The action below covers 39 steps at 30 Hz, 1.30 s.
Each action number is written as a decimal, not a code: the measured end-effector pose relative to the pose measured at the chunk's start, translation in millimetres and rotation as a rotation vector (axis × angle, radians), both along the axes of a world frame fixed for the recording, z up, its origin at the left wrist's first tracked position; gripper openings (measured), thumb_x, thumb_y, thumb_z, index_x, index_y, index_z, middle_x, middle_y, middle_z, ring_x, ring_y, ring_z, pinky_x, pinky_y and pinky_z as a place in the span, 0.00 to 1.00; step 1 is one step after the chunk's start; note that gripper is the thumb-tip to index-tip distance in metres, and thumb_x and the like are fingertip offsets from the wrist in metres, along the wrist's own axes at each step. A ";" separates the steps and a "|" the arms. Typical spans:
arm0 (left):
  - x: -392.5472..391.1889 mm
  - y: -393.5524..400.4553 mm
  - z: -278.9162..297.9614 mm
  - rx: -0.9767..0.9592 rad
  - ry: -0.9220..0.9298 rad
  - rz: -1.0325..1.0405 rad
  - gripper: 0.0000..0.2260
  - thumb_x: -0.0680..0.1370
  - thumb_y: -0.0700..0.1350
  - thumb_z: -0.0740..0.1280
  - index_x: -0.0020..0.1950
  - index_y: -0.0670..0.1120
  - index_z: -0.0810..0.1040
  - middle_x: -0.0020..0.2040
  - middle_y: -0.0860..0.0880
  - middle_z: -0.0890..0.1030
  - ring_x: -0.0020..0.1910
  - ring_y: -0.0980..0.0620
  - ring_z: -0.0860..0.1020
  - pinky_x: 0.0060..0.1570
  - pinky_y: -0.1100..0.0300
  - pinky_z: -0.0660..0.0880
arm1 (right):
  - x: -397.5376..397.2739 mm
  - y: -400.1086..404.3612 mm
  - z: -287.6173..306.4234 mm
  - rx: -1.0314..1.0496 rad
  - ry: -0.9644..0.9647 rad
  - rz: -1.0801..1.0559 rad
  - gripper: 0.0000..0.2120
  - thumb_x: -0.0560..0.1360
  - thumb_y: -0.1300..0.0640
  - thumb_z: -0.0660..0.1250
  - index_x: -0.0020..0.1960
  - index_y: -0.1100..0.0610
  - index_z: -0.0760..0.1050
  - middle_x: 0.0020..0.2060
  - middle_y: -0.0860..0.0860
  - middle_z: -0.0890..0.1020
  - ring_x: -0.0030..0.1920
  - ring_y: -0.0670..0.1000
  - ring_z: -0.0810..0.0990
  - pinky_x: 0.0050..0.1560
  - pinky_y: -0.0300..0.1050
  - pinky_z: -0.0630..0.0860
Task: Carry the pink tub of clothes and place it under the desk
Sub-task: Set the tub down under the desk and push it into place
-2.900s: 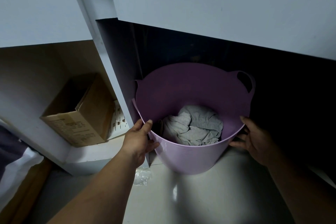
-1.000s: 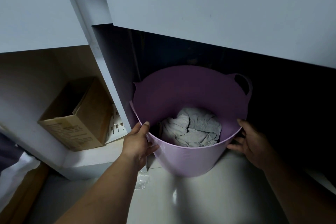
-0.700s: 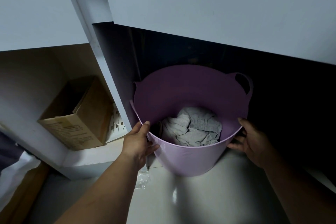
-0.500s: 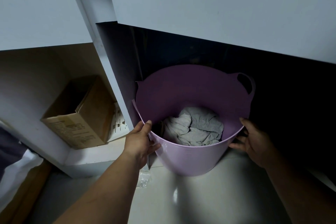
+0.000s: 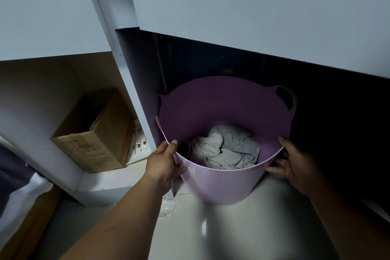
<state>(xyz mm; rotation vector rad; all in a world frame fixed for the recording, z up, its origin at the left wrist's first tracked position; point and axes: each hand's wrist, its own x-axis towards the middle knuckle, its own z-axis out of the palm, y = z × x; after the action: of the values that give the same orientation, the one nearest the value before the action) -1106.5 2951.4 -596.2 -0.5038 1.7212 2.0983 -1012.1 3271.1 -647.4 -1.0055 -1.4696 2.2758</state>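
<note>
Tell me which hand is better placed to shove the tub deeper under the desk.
Probably the right hand: it is spread against the outside of the pink tub near the rim, with dark open space beside it. The left hand pinches the rim right beside the desk's side panel.

Two bare forearms enter from the bottom edge of the frame. Left arm runs from bottom centre-left up to the left hand (image 5: pixel 163 168) near mid-frame; no sleeve, no watch, no band at the wrist. Right arm comes in from the lower right corner, mostly in shadow, ending at the right hand (image 5: pixel 295 167) at right of centre; also bare as far as can be seen. No rings or gloves visible. Fingernails short and plain where lit.
</note>
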 end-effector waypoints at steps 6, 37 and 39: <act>-0.3 -0.1 2.3 -0.008 0.000 -0.001 0.27 0.83 0.50 0.69 0.82 0.49 0.69 0.81 0.44 0.71 0.71 0.34 0.77 0.57 0.42 0.84 | 1.3 -1.7 3.8 -0.020 0.004 0.004 0.17 0.79 0.49 0.69 0.67 0.47 0.78 0.65 0.50 0.83 0.63 0.59 0.82 0.53 0.70 0.80; -4.5 -2.9 7.9 -0.106 0.029 -0.027 0.18 0.83 0.43 0.69 0.72 0.43 0.77 0.56 0.38 0.83 0.52 0.40 0.82 0.42 0.53 0.83 | 15.1 -27.1 48.8 0.049 -0.116 -0.026 0.16 0.82 0.52 0.66 0.69 0.53 0.76 0.65 0.56 0.82 0.64 0.60 0.81 0.53 0.62 0.80; -2.4 -3.9 11.3 -0.104 0.023 -0.026 0.17 0.82 0.43 0.69 0.72 0.43 0.77 0.55 0.39 0.83 0.54 0.38 0.84 0.42 0.53 0.83 | 17.5 -29.5 53.5 0.059 -0.125 -0.030 0.16 0.81 0.52 0.66 0.68 0.53 0.77 0.65 0.56 0.82 0.64 0.60 0.80 0.52 0.61 0.80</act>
<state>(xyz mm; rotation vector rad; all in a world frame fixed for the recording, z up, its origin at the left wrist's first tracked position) -1108.9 2947.5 -585.0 -0.4863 1.8476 2.0119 -994.6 3241.5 -593.9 -1.1632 -1.5499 2.1708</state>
